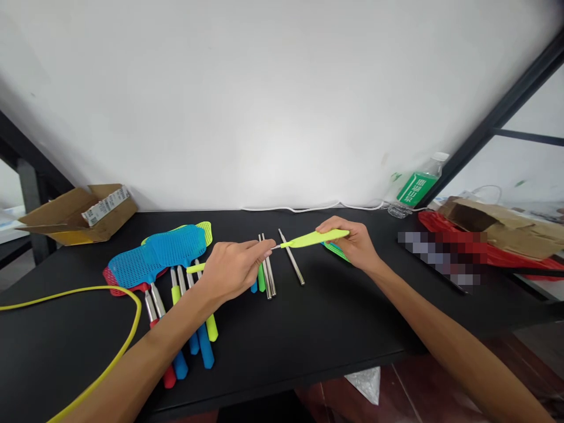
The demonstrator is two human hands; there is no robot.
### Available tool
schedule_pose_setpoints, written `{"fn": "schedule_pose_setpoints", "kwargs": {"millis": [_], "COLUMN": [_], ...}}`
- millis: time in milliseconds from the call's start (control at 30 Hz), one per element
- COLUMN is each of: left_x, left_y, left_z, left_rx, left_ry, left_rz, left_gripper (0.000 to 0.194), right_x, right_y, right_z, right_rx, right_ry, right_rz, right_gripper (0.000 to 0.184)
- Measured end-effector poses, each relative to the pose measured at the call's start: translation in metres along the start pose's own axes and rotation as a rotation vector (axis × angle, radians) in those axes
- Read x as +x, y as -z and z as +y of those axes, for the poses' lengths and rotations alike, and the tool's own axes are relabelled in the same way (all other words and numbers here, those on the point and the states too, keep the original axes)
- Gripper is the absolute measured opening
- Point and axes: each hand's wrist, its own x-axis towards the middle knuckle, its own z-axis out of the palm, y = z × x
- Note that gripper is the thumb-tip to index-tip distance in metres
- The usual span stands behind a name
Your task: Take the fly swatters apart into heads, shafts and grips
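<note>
Grip check at the middle of the black table (335,317), clock centred between the hands, 12 toward the wall. Left hand (231,271): narrow pinch, fingertips closed on a thin steel rod (276,247), a fine hold matched to so slim a section. Right hand (352,244): closer wrap on a flat lime grip (315,238), smooth tapered plastic, supported lengthwise because of its flat shape. Rod and grip in line between the hands, seemingly joined end to end, exact fit too small to confirm. Lime stub (196,268) protruding behind the left hand at 9 o'clock, any link to the rod hidden by the hand. At 9 o'clock, perforated plastic swatters, blue (154,255) over red (115,276) and yellow (203,232), overlapping flat, with steel shafts (155,299) fanned toward 6 o'clock and ending in blue grips (205,346); spread apparently for separate pickup. At 12 o'clock, loose steel tubes (268,267) lying roughly parallel, beside a green grip (261,278). Green mesh (335,251) partly under the right hand. Further out, cardboard box (83,214) at 10 o'clock, water bottle (416,185) at 2 o'clock, red bag (449,235) at 3 o'clock, yellow cable (88,291) at 8 o'clock.
</note>
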Motion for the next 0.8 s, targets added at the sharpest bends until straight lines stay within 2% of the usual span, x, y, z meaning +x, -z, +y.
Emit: {"fn": "schedule_pose_setpoints", "kwargs": {"millis": [100, 167, 300, 400, 467, 533, 600, 667, 733, 800], "left_x": [-0.001, -0.001, 0.0, 0.001, 0.002, 0.002, 0.002, 0.002, 0.002, 0.002], "left_y": [-0.001, -0.001, 0.0, 0.0, 0.0, 0.0, 0.001, 0.002, 0.003, 0.004], "left_z": [-0.001, -0.001, -0.002, 0.0, 0.001, 0.003, 0.004, 0.005, 0.004, 0.003], "left_rx": [0.017, 0.019, 0.023, 0.07, 0.096, 0.092, 0.08, 0.082, 0.089, 0.089], "left_ry": [-0.003, -0.006, 0.021, 0.044, 0.034, 0.001, -0.032, -0.04, -0.025, 0.0], "left_rz": [-0.025, -0.013, 0.062, 0.072, 0.054, 0.04, 0.031, 0.03, 0.029, 0.03], "left_gripper": [0.029, 0.028, 0.025, 0.022, 0.021, 0.022, 0.023, 0.024, 0.026, 0.029], "right_x": [0.001, 0.0, -0.001, -0.002, -0.004, -0.007, -0.01, -0.013, -0.015, -0.014], "right_y": [-0.001, -0.002, -0.003, -0.005, -0.006, -0.008, -0.011, -0.012, -0.013, -0.013], "right_z": [0.002, 0.003, 0.004, 0.002, -0.001, -0.005, -0.007, -0.009, -0.008, -0.007], "right_rx": [0.036, 0.064, 0.197, 0.295, 0.271, 0.195, 0.129, 0.096, 0.074, 0.039], "right_ry": [0.036, 0.009, -0.148, -0.25, -0.227, -0.173, -0.144, -0.141, -0.137, -0.103], "right_rz": [0.04, 0.052, 0.067, -0.021, -0.118, -0.181, -0.191, -0.177, -0.181, -0.185], "right_gripper": [0.022, 0.022, 0.039, 0.051, 0.05, 0.043, 0.035, 0.036, 0.037, 0.031]}}
